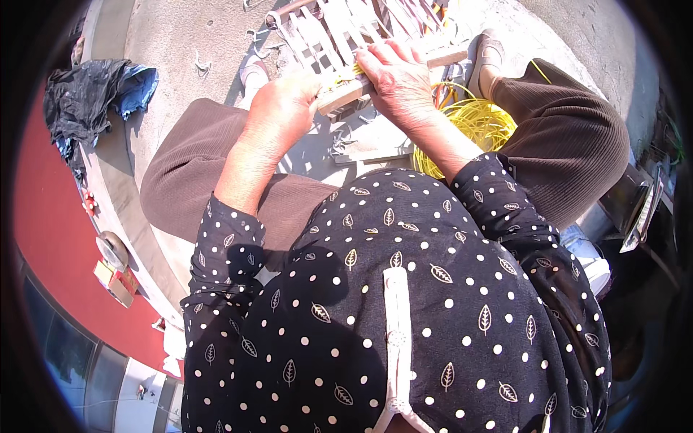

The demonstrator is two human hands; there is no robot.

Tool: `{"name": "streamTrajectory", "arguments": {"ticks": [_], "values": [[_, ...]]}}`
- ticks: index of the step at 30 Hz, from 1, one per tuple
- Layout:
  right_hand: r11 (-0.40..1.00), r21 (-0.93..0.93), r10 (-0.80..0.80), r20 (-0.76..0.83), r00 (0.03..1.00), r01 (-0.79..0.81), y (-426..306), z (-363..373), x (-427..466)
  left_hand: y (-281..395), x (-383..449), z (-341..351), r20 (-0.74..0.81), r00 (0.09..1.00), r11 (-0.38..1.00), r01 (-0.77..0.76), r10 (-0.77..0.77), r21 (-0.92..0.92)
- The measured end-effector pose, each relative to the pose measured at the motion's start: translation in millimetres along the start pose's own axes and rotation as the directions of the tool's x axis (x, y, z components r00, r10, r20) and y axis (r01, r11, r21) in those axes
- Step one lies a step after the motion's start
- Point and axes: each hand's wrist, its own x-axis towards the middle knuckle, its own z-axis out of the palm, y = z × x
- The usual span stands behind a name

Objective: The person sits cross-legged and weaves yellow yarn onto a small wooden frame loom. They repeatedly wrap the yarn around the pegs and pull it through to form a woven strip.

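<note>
A wooden bar runs across in front of me, with pale flat strips laid in an open lattice beyond it. My left hand is curled at the bar's left end, its fingertips bleached by glare. Over the bar's middle lies my right hand, its fingers bent across the far side onto the strips. A thin yellow strand follows the bar between both hands and passes under the right fingers. Whether either hand pinches this strand is hidden. Beside my right forearm sits a loose coil of yellow strand.
My shoes stand either side of the lattice. Scraps of pale strip lie on the concrete ground. At left, a dark cloth hangs over a ledge, with a small box farther along. A white bucket stands right.
</note>
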Motion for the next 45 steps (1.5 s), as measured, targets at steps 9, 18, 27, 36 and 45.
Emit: {"name": "streamTrajectory", "arguments": {"ticks": [9,18,27,36,45], "values": [[0.985,-0.006,-0.165,0.203,0.965,0.17,-22,43,-39,-34,-55,89,0.06,0.985,0.986,0.165,-0.165,0.006],[0.974,-0.069,-0.199,0.186,0.962,0.215,-19,49,-43,-33,-56,100,-0.083,0.997,0.998,-0.002,0.008,0.069],[0.973,-0.083,-0.19,0.236,0.953,0.215,-22,47,-45,-35,-49,91,0.049,0.999,0.991,-0.014,0.007,0.131],[0.976,-0.072,-0.182,0.247,0.952,0.205,-24,47,-46,-61,-56,95,0.032,0.999,0.986,0.033,-0.029,-0.164],[0.968,-0.121,-0.184,0.247,0.952,0.218,-24,49,-46,-41,-56,88,0.019,0.997,0.995,0.08,-0.079,-0.063]]}}
